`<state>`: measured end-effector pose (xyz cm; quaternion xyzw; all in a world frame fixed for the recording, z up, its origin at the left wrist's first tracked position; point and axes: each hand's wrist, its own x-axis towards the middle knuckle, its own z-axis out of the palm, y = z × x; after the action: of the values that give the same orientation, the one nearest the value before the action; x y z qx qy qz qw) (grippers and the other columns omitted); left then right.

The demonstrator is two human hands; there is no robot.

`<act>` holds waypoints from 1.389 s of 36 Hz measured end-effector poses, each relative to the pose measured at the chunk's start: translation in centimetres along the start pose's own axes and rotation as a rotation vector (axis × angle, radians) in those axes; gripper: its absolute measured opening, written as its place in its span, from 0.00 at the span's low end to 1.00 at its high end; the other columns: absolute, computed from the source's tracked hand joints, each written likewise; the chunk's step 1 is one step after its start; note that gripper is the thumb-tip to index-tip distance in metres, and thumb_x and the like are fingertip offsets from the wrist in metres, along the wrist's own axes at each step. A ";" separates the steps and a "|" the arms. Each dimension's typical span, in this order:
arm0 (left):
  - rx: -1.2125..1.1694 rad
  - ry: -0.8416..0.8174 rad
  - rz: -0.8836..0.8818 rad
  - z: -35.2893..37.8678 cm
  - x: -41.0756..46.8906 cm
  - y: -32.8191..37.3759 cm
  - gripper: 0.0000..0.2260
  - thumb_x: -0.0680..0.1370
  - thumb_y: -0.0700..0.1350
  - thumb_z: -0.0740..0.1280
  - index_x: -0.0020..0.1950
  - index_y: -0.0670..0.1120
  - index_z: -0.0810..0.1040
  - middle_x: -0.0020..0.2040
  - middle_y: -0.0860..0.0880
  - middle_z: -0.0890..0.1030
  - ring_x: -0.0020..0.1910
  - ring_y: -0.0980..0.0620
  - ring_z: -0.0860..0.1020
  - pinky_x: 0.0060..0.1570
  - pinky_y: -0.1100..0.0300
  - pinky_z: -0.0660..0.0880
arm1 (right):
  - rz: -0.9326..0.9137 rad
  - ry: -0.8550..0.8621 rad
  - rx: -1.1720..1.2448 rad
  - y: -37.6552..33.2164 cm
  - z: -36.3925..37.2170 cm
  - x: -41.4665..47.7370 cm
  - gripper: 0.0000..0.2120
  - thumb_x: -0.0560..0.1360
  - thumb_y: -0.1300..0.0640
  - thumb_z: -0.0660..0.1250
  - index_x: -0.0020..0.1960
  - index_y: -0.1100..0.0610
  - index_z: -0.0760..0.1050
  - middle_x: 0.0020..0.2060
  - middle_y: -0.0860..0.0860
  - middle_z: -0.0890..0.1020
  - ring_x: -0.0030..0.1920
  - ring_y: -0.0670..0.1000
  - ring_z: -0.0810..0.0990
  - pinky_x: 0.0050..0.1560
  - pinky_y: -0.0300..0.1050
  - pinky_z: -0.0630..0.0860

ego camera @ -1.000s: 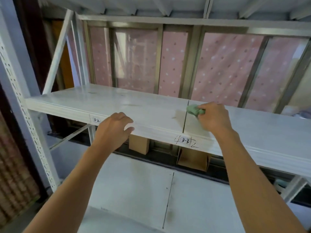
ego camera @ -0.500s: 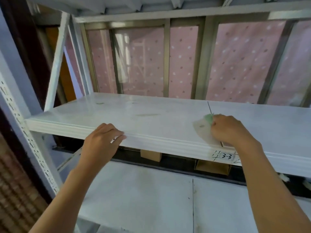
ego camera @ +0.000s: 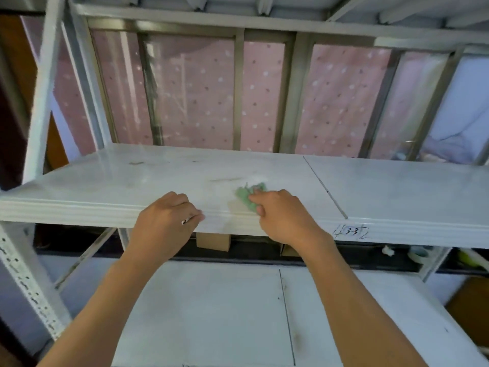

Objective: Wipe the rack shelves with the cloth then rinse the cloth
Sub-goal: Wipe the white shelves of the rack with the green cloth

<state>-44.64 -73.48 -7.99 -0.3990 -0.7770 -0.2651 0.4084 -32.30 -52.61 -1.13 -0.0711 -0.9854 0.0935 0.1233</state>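
Observation:
A small green cloth (ego camera: 247,196) lies pressed on the white rack shelf (ego camera: 158,178), close to its front edge and left of the seam between two boards. My right hand (ego camera: 283,215) is shut on the cloth, most of which is hidden under the fingers. My left hand (ego camera: 165,223) rests on the shelf's front lip just left of it, fingers curled over the edge with nothing in them. A few dark smudges mark the shelf surface to the left and behind the cloth.
A label reading 3-3 (ego camera: 352,231) sits on the shelf's front edge at right. A lower white shelf (ego camera: 211,313) spreads below my arms. Perforated white uprights (ego camera: 29,287) stand at left. Cardboard boxes (ego camera: 213,241) sit behind the lower shelf. A window with pink dotted covering backs the rack.
My right hand has slid the cloth leftward across the seam, onto the left board near the front edge. My left hand stays on the shelf's front lip.

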 end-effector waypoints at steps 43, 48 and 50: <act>-0.092 -0.035 -0.169 -0.3 0.1 0.7 0.10 0.71 0.42 0.79 0.33 0.45 0.80 0.32 0.53 0.76 0.35 0.52 0.73 0.28 0.62 0.65 | 0.266 -0.019 -0.264 10.1 -1.1 12.5 0.18 0.81 0.54 0.58 0.70 0.47 0.73 0.70 0.57 0.73 0.65 0.62 0.73 0.63 0.49 0.71; -0.075 -0.014 -0.145 -0.2 0.0 0.4 0.10 0.72 0.41 0.78 0.33 0.44 0.80 0.32 0.53 0.77 0.35 0.51 0.73 0.27 0.59 0.68 | -0.048 -0.157 -0.071 5.6 -1.2 10.7 0.18 0.79 0.53 0.66 0.67 0.41 0.75 0.51 0.50 0.86 0.48 0.50 0.81 0.47 0.37 0.73; -0.060 0.004 -0.144 0.0 0.0 0.4 0.10 0.72 0.42 0.79 0.33 0.45 0.81 0.32 0.53 0.76 0.34 0.51 0.72 0.28 0.61 0.64 | -0.118 -0.166 -0.021 4.6 -0.5 10.0 0.18 0.78 0.52 0.67 0.66 0.39 0.75 0.53 0.49 0.86 0.51 0.48 0.82 0.57 0.40 0.76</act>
<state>-44.25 -73.26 -7.96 -0.3536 -0.7945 -0.3176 0.3780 -41.24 -46.44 0.75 -0.0062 -0.9956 0.0814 0.0460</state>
